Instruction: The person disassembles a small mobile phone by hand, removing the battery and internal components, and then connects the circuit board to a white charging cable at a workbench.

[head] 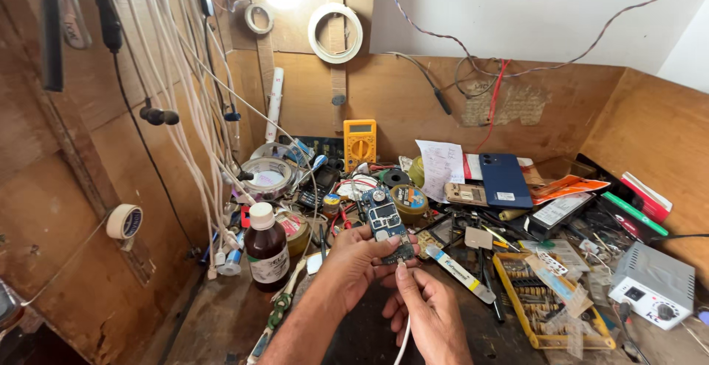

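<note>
My left hand [354, 260] grips a blue phone circuit board [387, 221] by its lower left edge and holds it upright above the bench. My right hand [421, 302] pinches the plug end of a white cable [403, 339] and presses it against the bottom edge of the board. The cable drops down between my wrists and leaves the view at the bottom. Both hands are close together at the lower centre of the head view.
A brown bottle [266, 245] with a white cap stands left of my hands. A yellow multimeter [360, 142], a blue phone [504, 179], tape rolls [267, 175], a yellow screwdriver bit case [546, 302] and a grey power unit [653, 284] crowd the bench. White cables [193, 107] hang at left.
</note>
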